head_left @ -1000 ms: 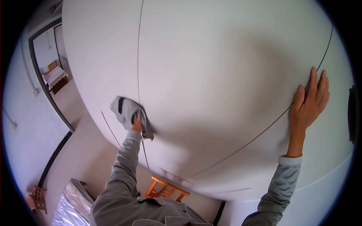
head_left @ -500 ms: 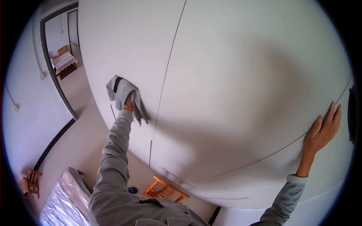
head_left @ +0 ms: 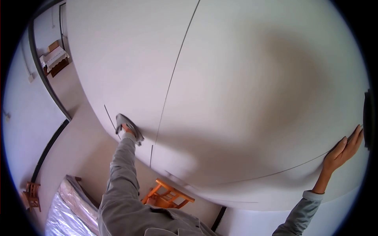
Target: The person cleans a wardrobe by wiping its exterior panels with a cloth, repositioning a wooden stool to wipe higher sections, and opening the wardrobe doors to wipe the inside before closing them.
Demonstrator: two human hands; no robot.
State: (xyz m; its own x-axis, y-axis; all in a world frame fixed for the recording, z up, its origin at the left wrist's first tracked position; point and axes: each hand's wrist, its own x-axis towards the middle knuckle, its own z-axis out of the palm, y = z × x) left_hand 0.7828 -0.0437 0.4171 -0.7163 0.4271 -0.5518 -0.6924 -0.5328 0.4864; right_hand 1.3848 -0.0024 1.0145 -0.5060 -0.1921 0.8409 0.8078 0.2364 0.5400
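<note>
A large white cabinet front [head_left: 220, 86] fills most of the head view, crossed by thin dark seams. My left hand [head_left: 126, 129] is closed on a grey cloth [head_left: 136, 132], bunched against the lower left panel. Part of the fingers is hidden by the cloth. Beside it runs a short dark slot [head_left: 110, 116], and a second dark slot [head_left: 151, 155] lies lower, to its right. At the far right, my right hand [head_left: 341, 155] lies with stretched fingers on the white surface along a seam, holding nothing.
An orange wooden chair [head_left: 173, 192] stands below, close to my body. A plastic-wrapped mattress [head_left: 67, 210] lies at lower left, near a small brown chair [head_left: 33, 195]. Through the doorway stands a cloth-covered table [head_left: 55, 59]. A black object [head_left: 367, 120] edges the right side.
My left hand has moved the cloth down the panel, and the cloth now looks more bunched. The right hand sits slightly lower and farther right. The view has shifted a little.
</note>
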